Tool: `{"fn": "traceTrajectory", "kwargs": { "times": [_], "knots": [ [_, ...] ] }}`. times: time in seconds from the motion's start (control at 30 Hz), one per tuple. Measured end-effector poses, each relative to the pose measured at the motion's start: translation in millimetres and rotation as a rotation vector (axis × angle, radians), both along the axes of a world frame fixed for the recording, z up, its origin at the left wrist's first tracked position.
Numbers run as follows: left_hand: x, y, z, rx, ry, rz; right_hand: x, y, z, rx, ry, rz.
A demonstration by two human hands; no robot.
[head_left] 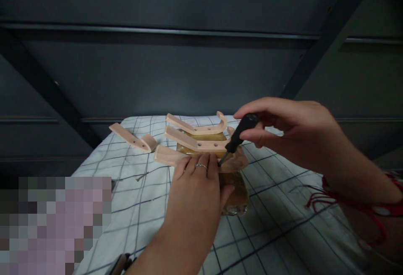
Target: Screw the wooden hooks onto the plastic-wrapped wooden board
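Observation:
A black-handled screwdriver [242, 131] slants down and left, held between the thumb and fingers of my right hand [292, 130]. Its tip meets the nearest wooden hook [170, 155], close to my left fingertips; the exact contact point is hard to see. My left hand [197, 191] presses that hook down, fingers curled over it and thumb on the near side, covering its middle. Beneath lies a block wrapped in shiny brownish film [237, 193]. Beyond my left hand, a second wooden hook [189, 137] and a third wooden hook [201, 130] lie side by side across the block.
Another wooden hook [132, 138] lies apart at the left on the checked white cloth [132, 216]. Dark panels [176, 73] rise behind the cloth's far edge. A blurred-out patch [53, 229] covers the lower left, with a small dark object [119, 264] near my left forearm.

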State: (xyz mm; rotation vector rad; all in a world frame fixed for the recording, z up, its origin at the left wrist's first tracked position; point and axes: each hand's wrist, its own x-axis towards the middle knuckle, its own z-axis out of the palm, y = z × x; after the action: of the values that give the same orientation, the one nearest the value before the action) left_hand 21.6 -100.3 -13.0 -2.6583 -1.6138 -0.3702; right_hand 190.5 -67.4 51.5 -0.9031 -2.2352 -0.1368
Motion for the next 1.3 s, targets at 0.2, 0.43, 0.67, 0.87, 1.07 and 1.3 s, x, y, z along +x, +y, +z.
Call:
{"fn": "traceTrajectory", "kwargs": {
  "times": [0.2,0.43,0.67,0.87,1.07,1.3],
  "knots": [
    [-0.1,0.9,-0.1,0.028,0.001,0.001,-7.6,-7.4,2.0,0.087,-0.034,-0.067],
    [2.2,0.3,-0.4,0.035,0.000,0.018,-20.1,-11.2,-0.5,0.046,0.059,-0.107],
    [-0.1,0.0,-1.9,0.070,0.005,0.008,-20.1,-11.0,-2.1,0.056,0.109,-0.153],
    [0.5,1.7,-0.5,0.044,-0.001,0.017,-19.3,-11.1,-1.6,0.027,0.100,-0.154],
    [-0.3,0.3,-1.8,0.079,-0.023,-0.016,-10.2,-14.1,3.4,0.013,0.035,-0.107],
    [0.1,0.2,-1.5,0.054,-0.016,-0.014,-6.1,-13.2,6.0,0.027,-0.037,-0.073]
  ]
}}
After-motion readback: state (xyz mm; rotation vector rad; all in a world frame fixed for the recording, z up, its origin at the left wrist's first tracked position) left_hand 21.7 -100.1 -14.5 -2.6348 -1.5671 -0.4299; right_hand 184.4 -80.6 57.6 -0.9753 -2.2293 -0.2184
